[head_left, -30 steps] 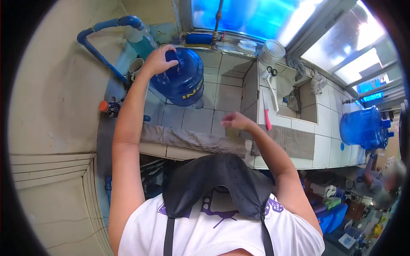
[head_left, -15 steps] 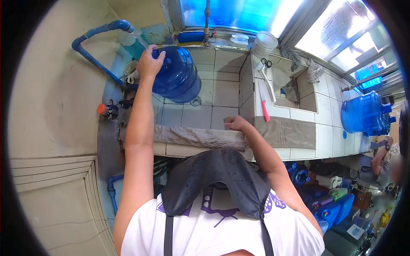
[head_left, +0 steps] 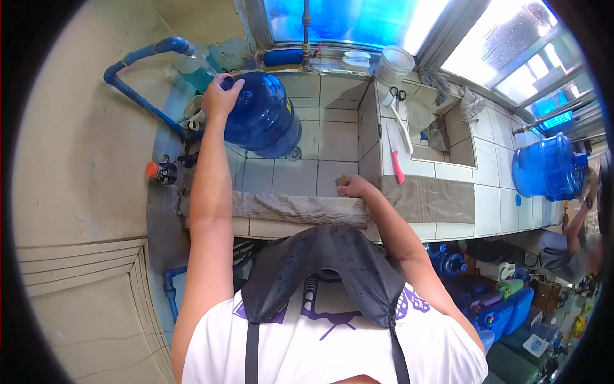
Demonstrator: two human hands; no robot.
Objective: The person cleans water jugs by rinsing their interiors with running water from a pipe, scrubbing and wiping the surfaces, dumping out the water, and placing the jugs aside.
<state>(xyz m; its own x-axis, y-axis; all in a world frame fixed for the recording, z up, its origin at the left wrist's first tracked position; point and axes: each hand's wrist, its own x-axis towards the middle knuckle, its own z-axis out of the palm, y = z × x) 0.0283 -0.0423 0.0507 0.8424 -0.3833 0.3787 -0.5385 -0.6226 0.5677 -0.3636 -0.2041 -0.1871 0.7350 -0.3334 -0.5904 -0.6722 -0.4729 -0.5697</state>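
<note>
- Our left hand [head_left: 220,101] has its fingers closed around the neck of a large, translucent blue plastic water jug [head_left: 265,121].
- The jug sits in a basin lined with pale square tiles [head_left: 336,141], neck towards a bent blue plastic pipe [head_left: 147,51]; we cannot tell how far it tilts.
- A clear stream of water [head_left: 206,64] runs from the pipe's mouth towards that neck, beside our fingers.
- Our right hand [head_left: 354,186] has its fingers curled in on a small yellowish-green piece [head_left: 342,180], too small for us to name, near a wrinkled grey cloth [head_left: 288,208] along the basin's near edge.
- On the white-tiled counter to the right, we see a pink-handled knife [head_left: 398,166] beside a long white brush [head_left: 401,125].
</note>
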